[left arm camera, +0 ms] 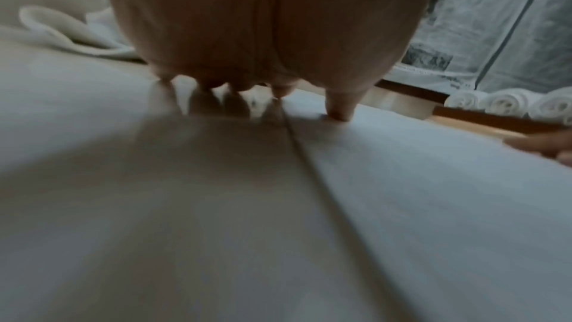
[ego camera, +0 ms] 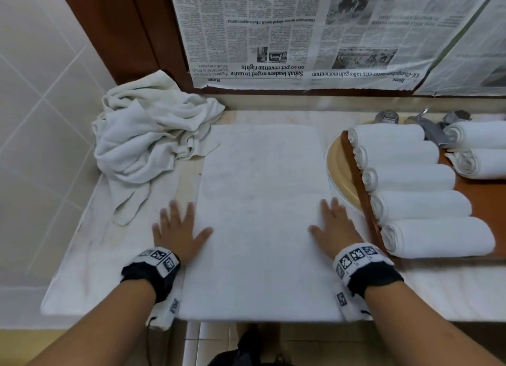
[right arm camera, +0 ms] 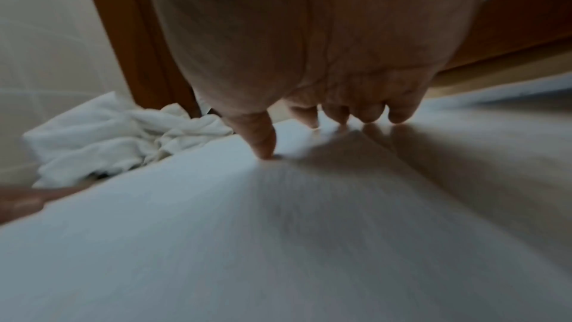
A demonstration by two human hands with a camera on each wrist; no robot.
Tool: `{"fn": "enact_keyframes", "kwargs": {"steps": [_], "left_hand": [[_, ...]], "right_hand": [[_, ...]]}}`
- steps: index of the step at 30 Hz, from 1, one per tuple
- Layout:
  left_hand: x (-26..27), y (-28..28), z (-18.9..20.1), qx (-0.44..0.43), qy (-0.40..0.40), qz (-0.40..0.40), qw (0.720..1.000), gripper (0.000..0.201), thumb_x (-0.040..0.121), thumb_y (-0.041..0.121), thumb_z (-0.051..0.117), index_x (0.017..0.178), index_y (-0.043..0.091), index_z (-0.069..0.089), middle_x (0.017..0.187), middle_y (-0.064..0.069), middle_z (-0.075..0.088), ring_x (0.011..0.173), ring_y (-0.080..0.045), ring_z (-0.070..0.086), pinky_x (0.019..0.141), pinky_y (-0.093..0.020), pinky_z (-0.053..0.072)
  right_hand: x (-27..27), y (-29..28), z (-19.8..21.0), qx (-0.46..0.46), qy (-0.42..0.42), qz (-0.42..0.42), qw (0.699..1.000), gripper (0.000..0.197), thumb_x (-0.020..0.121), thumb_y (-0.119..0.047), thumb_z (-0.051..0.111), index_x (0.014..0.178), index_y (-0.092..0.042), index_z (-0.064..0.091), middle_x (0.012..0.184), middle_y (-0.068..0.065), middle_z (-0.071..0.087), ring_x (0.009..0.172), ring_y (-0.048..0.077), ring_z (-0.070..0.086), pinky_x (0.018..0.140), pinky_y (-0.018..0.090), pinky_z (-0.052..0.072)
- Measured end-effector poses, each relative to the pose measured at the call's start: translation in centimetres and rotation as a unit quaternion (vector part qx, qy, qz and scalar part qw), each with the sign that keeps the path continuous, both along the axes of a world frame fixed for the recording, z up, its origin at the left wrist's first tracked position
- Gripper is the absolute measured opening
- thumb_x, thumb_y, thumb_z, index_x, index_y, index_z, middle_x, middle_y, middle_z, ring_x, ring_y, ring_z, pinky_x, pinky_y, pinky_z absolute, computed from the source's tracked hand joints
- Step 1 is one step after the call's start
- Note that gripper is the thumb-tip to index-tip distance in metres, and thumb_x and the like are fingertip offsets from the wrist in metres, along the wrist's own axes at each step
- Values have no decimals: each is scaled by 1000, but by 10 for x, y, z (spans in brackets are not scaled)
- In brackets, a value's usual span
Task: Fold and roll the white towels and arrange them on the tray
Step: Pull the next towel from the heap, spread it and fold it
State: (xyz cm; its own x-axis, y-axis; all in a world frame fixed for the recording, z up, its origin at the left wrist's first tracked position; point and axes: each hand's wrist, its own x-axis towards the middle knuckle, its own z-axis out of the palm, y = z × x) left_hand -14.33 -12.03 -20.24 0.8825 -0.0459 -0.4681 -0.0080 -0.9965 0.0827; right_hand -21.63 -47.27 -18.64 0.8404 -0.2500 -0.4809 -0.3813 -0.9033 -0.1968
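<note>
A folded white towel [ego camera: 260,215] lies flat on the counter in front of me, long side running away from me. My left hand [ego camera: 179,229] presses flat on its left edge with fingers spread, the thumb on the towel [left arm camera: 433,205]. My right hand [ego camera: 332,226] lies flat on the right edge, thumb on the towel [right arm camera: 185,229]. Several rolled white towels [ego camera: 410,190] lie in a row on the brown tray [ego camera: 364,201] at the right. A heap of unfolded white towels [ego camera: 147,138] sits at the back left.
The tray rests partly over a cream basin [ego camera: 338,168] with a metal tap [ego camera: 424,119] behind it. Newspaper [ego camera: 301,37] covers the mirror wall at the back. Tiled wall [ego camera: 41,105] borders the left. The counter's front edge [ego camera: 246,320] is at my wrists.
</note>
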Motion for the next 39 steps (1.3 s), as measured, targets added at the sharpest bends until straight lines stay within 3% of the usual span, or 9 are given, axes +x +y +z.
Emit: {"fn": "enact_keyframes", "kwargs": {"steps": [2,7,10,14,21,26,30,34,39], "left_hand": [[13,-13,5,-6,-28,-5,1000,87,93,70,24,156,24,-14,160,-12,-27,149,-35,-16,120,-53,2],[43,-92,11,-114,29,-254,960,91,76,76,7,156,33,-1,162,-2,-21,150,-27,-17,119,-49,-3],[76,-69,4,-86,70,-221,969,107,62,91,0,155,38,-6,158,6,-29,147,-20,-22,118,-50,-4],[121,-29,0,-12,-13,-67,998,80,96,65,25,156,28,-12,162,-6,-21,150,-29,-13,121,-51,1],[134,-92,4,-122,42,-294,947,91,77,75,11,156,33,2,163,4,-17,151,-22,-14,119,-44,-5],[174,-48,-1,-20,-8,-104,994,86,92,72,29,156,30,-11,162,-3,-21,152,-24,-4,120,-50,0],[165,-79,13,-28,-16,-181,983,81,98,59,34,157,24,-9,161,-8,-23,151,-29,-13,122,-47,2],[158,-88,9,-62,47,-256,964,75,99,60,32,156,32,-8,161,-1,-26,150,-24,-16,120,-48,2],[163,-37,6,10,35,-59,998,84,96,65,29,155,26,-16,163,-6,-18,151,-26,-11,121,-50,0]], "right_hand": [[18,12,7,-3,-53,7,999,77,103,-41,40,158,-18,-9,165,11,-17,153,29,-10,124,45,6],[62,68,1,80,-22,165,983,74,103,-40,44,159,-22,0,164,4,-19,152,24,-13,124,40,2],[78,35,-7,26,20,102,994,79,103,-48,39,159,-20,-9,162,3,-26,152,25,-15,122,45,1],[101,1,3,8,-10,15,1000,78,103,-43,40,158,-15,-8,165,5,-18,153,21,-7,124,39,7],[154,33,-4,49,10,159,986,76,103,-44,43,159,-23,-4,164,1,-21,152,23,-13,122,42,4],[181,-16,2,-1,16,-18,1000,76,103,-41,41,158,-13,-3,164,10,-18,152,28,-11,123,46,12],[177,25,16,51,-46,80,994,75,102,-40,46,159,-21,1,164,5,-20,152,25,-15,122,40,5],[165,39,7,114,45,146,982,75,102,-45,48,159,-26,4,164,3,-20,151,25,-17,121,43,-3],[144,-7,5,42,28,10,999,77,102,-41,46,159,-21,-1,163,9,-22,151,29,-16,122,45,3]]}}
